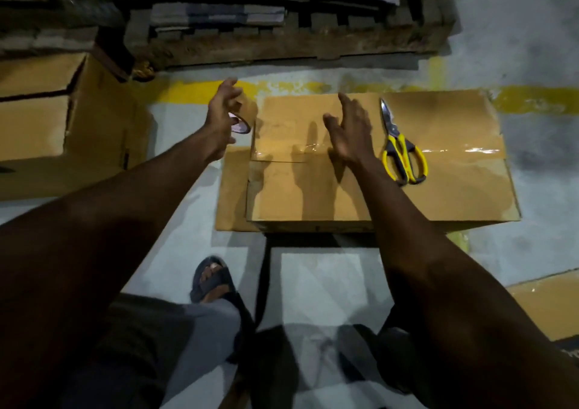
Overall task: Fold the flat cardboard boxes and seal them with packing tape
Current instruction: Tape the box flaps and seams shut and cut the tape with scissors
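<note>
On the grey concrete floor [175,220] in front of me stands the folded brown cardboard box [376,195], its top flaps closed. A glossy strip of clear packing tape [457,150] lies along the seam on the right part. My left hand [221,117] grips the brown roll of packing tape [243,112] just beside the box's far left corner. My right hand [347,129] is spread flat, fingers straight, over the middle of the top (whether it touches the cardboard I cannot tell). Scissors with yellow-and-black handles [401,148] lie closed on the top, just right of that hand. Another brown cardboard box [47,111] stands well to the left.
</note>
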`<state>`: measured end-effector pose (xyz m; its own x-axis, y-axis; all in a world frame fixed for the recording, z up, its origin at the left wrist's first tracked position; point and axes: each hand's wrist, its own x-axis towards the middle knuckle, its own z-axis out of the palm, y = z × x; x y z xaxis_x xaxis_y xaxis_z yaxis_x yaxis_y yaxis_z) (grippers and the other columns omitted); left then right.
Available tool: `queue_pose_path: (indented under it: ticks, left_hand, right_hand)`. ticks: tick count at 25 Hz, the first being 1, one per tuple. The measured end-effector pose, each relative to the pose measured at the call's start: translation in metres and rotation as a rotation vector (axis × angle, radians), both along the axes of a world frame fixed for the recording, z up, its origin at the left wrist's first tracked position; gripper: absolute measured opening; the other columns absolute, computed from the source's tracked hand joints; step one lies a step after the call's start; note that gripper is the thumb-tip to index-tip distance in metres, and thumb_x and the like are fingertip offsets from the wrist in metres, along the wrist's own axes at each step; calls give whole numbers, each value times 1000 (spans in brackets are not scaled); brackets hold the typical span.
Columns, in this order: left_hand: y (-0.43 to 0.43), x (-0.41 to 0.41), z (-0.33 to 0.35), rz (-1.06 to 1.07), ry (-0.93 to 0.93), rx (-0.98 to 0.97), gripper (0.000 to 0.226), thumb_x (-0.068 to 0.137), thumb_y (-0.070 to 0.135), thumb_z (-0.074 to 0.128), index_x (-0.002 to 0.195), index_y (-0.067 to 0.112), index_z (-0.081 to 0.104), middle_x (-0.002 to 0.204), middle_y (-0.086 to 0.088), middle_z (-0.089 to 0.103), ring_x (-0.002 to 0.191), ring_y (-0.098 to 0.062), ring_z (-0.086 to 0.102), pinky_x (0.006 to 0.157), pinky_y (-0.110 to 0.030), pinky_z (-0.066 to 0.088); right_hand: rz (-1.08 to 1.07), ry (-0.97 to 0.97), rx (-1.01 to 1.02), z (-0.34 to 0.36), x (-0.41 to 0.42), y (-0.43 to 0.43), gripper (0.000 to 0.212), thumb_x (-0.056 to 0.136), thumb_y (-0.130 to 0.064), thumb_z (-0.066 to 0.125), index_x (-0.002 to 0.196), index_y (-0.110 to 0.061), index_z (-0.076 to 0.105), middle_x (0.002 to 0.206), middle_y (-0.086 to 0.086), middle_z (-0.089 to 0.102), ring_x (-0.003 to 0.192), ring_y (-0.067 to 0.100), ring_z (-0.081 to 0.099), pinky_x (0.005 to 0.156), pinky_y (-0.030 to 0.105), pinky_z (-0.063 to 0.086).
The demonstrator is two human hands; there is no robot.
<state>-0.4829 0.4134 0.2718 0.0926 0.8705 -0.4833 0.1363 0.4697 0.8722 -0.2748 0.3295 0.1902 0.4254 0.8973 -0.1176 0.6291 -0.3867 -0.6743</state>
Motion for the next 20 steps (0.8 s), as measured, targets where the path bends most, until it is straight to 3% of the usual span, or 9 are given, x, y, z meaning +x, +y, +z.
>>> queue_pose_path:
  ticks: [2, 4, 6, 8, 10, 12, 15, 18, 20]
  left_hand:
    - [-13, -7, 27, -56, -110, 21, 39, 91, 38, 41, 126, 30, 56, 114, 9, 63, 90, -20, 59, 76, -35, 47]
    - [-28, -19, 51, -100, -170, 49, 49, 79, 44, 42, 123, 31, 61, 128, 7, 59, 100, -24, 60, 85, -44, 43]
    - [-40, -30, 68, -118, -222, 38, 50, 80, 45, 40, 121, 28, 63, 125, 4, 62, 104, -26, 58, 88, -49, 42]
    - [-56, -40, 86, -206, -282, 20, 39, 88, 40, 40, 116, 27, 64, 115, 2, 68, 103, -26, 57, 88, -48, 42]
    - [-72, -51, 105, -299, -322, 43, 23, 92, 34, 45, 106, 30, 63, 106, 4, 69, 100, -22, 58, 88, -46, 42]
    - [-77, -59, 117, -305, -337, 96, 14, 89, 32, 53, 100, 31, 62, 93, 10, 67, 92, -16, 58, 84, -42, 40]
    - [-73, -69, 122, -326, -280, 174, 12, 92, 26, 57, 101, 33, 61, 88, 13, 67, 90, -12, 60, 81, -41, 33]
    - [-66, -73, 120, -426, -146, 69, 16, 93, 24, 59, 107, 32, 60, 97, 7, 71, 104, -17, 67, 91, -45, 33]
    - [-57, -75, 119, -558, 16, -84, 24, 94, 23, 60, 118, 27, 56, 101, 6, 72, 98, -17, 71, 92, -45, 35]
  right_hand:
    - [-33, 372, 92, 24, -27, 9, 61, 101, -43, 42, 155, -20, 23, 160, 11, 25, 147, 30, 22, 117, 42, 22]
    - [-125, 759, 79, 50, -52, 5, 57, 103, -43, 39, 155, -25, 22, 158, 8, 31, 141, 34, 36, 111, 45, 32]
    - [-150, 1146, -6, 74, -71, -5, 56, 102, -50, 35, 153, -30, 24, 152, 10, 39, 126, 41, 52, 102, 53, 42]
    - [-54, 1353, -92, 95, -83, -16, 59, 99, -54, 38, 151, -29, 30, 146, 15, 45, 116, 44, 60, 96, 59, 48]
    - [19, 1449, -108, 117, -93, -25, 61, 93, -45, 51, 147, -21, 39, 139, 21, 52, 115, 44, 61, 91, 57, 52]
    - [22, 1446, -73, 137, -102, -30, 49, 90, -27, 56, 136, -12, 48, 124, 20, 60, 104, 37, 67, 81, 45, 57]
    - [-40, 1244, -15, 158, -115, -32, 19, 97, -9, 48, 112, -13, 58, 96, 12, 65, 75, 22, 67, 63, 31, 56]
    - [-194, 939, 161, 165, -105, -25, 24, 99, -1, 42, 98, -14, 62, 85, 8, 67, 74, 23, 65, 63, 41, 57]
    - [-161, 734, 268, 163, -90, -22, 36, 99, 3, 34, 92, -21, 61, 85, 5, 66, 77, 21, 65, 72, 45, 55]
